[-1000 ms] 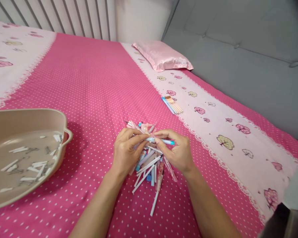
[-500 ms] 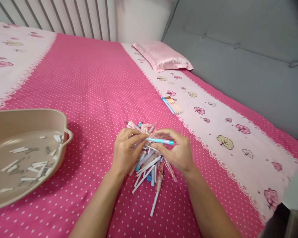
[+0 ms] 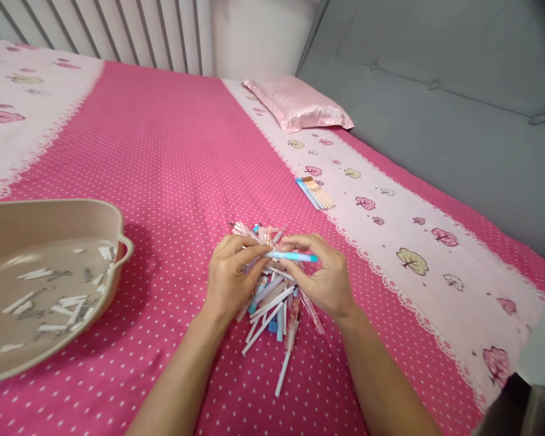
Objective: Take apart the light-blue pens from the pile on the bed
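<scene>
One light-blue pen (image 3: 295,257) lies crosswise between both hands, held level just above a loose pile of pens (image 3: 272,306) in the middle of the bed. The left hand (image 3: 229,277) curls in from the left, its fingertips closed on the pen's left end, knuckles up and wrist bent slightly inward. The right hand (image 3: 327,280) meets it from the other side, with thumb and forefinger pinching the barrel so that the blue tip sticks out past the fingers to the right. Both forearms run up from the bottom edge and converge over the pile, which partly shows under and between the palms; its pink, white and blue sticks point every way.

The pile rests on a pink bedsheet (image 3: 163,151) with white dots. Well to the left stands a beige tray (image 3: 119,241) with scattered white pieces (image 3: 66,301) in it. Beyond the hands, on the sheet's pale flowered border, a short row of pens (image 3: 317,192) lies side by side. Farther back lies a pink satin pillow (image 3: 297,103) against the grey padded headboard (image 3: 436,121).
</scene>
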The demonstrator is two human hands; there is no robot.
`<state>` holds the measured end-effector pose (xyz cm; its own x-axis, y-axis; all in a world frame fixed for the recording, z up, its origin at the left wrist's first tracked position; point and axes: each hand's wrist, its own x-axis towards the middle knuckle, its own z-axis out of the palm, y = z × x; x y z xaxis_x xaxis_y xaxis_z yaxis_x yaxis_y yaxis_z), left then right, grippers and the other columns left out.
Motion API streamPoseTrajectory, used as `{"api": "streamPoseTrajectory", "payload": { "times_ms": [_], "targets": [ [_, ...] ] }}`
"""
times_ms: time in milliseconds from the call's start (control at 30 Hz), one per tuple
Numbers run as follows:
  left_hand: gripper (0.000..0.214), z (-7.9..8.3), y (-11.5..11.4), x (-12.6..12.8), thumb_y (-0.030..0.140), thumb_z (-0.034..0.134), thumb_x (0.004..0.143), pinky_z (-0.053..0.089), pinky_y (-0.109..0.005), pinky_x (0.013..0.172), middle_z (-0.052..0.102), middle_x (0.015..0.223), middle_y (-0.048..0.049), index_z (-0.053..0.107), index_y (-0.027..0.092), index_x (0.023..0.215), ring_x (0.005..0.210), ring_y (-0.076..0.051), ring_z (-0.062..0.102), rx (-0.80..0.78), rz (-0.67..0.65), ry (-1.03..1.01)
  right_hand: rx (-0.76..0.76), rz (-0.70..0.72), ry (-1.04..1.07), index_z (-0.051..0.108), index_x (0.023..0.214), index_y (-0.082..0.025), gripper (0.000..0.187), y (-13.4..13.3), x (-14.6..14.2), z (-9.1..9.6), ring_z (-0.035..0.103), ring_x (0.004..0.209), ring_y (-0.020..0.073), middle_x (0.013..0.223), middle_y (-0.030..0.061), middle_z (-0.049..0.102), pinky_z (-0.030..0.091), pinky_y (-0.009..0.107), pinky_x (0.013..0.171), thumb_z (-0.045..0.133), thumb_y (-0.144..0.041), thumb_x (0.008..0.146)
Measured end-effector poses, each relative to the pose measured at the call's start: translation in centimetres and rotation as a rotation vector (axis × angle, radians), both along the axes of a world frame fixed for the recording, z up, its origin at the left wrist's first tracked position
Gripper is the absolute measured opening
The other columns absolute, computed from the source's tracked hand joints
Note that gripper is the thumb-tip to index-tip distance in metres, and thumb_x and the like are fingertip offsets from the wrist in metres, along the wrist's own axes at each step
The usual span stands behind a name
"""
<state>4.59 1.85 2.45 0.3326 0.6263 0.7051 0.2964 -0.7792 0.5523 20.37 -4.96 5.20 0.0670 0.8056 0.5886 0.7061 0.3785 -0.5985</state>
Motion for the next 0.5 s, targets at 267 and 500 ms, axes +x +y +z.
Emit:
{"api": "streamPoseTrajectory", "payload": {
  "times_ms": [267, 500],
  "targets": [
    [0.011, 0.17, -0.12, 0.09, 0.018, 0.066, 0.078, 0.047, -0.03, 0.068, 0.067, 0.077, -0.004, 0.071, 0.02, 0.088, 0.075, -0.016, 0.059, 0.035, -0.022, -0.024, -0.008, -0.005, 0.003, 0.06, 0.105, -0.023, 0.025, -0.12, -0.09, 0.16, 0.064, 0.086, 0.0167, 0.091, 0.0021, 0.068, 0.051, 0.034, 0.079, 0.064, -0.018, 0.081],
    [0.012, 0.29, -0.24, 0.12, 0.017, 0.065, 0.079, 0.047, -0.03, 0.069, 0.067, 0.078, -0.0039, 0.072, 0.021, 0.088, 0.076, -0.016, 0.059, 0.024, -0.045, -0.019, -0.026, -0.021, 0.022, 0.059, 0.106, -0.023, 0.026, -0.17, -0.06, -0.01, 0.066, 0.082, 0.0162, 0.089, 0.0015, 0.069, 0.052, 0.032, 0.078, 0.063, -0.019, 0.081]
  ]
}}
